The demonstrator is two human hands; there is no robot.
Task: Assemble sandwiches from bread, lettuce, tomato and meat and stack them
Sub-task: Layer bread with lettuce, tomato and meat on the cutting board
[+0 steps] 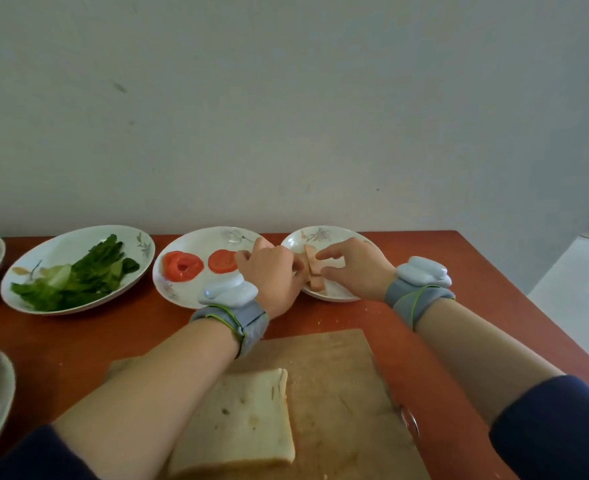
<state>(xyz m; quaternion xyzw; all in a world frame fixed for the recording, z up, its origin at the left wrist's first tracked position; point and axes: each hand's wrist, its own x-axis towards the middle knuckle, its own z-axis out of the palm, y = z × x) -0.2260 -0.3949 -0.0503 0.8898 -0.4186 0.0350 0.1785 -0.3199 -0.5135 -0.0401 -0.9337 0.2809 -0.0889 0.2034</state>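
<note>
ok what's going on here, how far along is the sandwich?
A person is mid-build. The left hand and right hand are both at the small plate, fingertips at the meat slices; I can't tell whether a slice is gripped yet. The bread lies on the cutting board with nothing on top. The tomato slices and lettuce sit on their own plates to the left, with no hand on them.

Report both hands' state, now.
Left hand: fingers curled at the meat strips, grip hidden; cannot tell.
Right hand: open, finger and thumb spread beside the meat strips.
</note>
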